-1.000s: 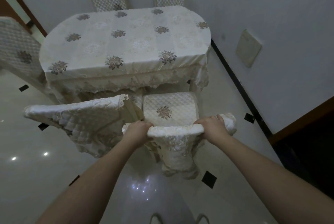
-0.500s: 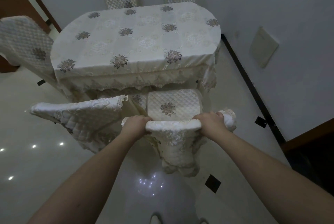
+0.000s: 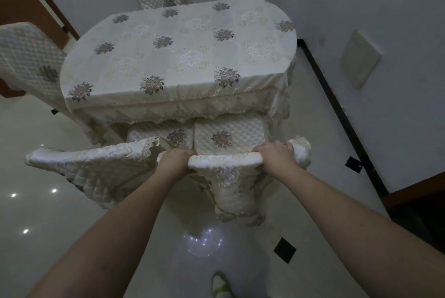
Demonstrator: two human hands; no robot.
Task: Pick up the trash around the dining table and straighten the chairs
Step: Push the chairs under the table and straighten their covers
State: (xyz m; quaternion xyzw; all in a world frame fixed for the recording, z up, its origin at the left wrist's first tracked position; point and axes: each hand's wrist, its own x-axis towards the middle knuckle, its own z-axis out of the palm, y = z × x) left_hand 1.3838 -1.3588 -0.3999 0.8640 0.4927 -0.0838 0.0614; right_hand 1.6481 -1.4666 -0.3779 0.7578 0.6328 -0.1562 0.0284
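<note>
Head view: both hands grip the top of a covered chair at the near side of the bench.

Left hand point(image 3: 177, 163) and right hand point(image 3: 274, 156) each curl round the padded top rail of the chair point(image 3: 225, 160) at centre frame, its quilted seat tucked partly under the lace hem of the bench point(image 3: 178, 95). A second chair point(image 3: 96, 167) stands just to the left, its back angled away from the bench edge and looking in need of straightening. The fabric cover seems soft and loose, likely to slip over the frame, so the firm hold is the rail beneath it, one hand toward each end. On the glossy floor point(image 3: 48, 237) the legs should slide easily. No trash shows in view.
</note>
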